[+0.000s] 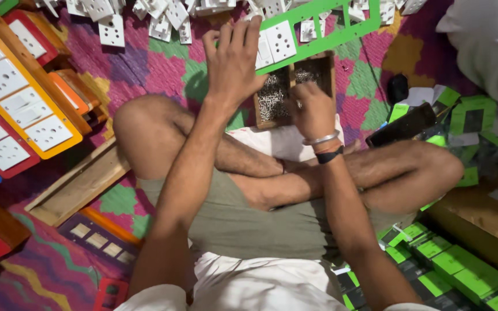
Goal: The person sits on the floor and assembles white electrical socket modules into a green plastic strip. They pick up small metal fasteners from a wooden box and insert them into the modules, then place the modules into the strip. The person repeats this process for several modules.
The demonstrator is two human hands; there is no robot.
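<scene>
I sit cross-legged on a patterned mat. My left hand reaches forward and rests on a green frame that holds white socket modules. My right hand dips its fingers into a small wooden box with two compartments full of small metal screws. What the fingertips pinch is hidden. A metal bangle and a dark band circle my right wrist.
Red, yellow and blue boards with white sockets line the left side. Loose white socket parts lie at the top. Green and black packets pile at lower right. A wooden frame lies by my left knee, a dark tool by my right.
</scene>
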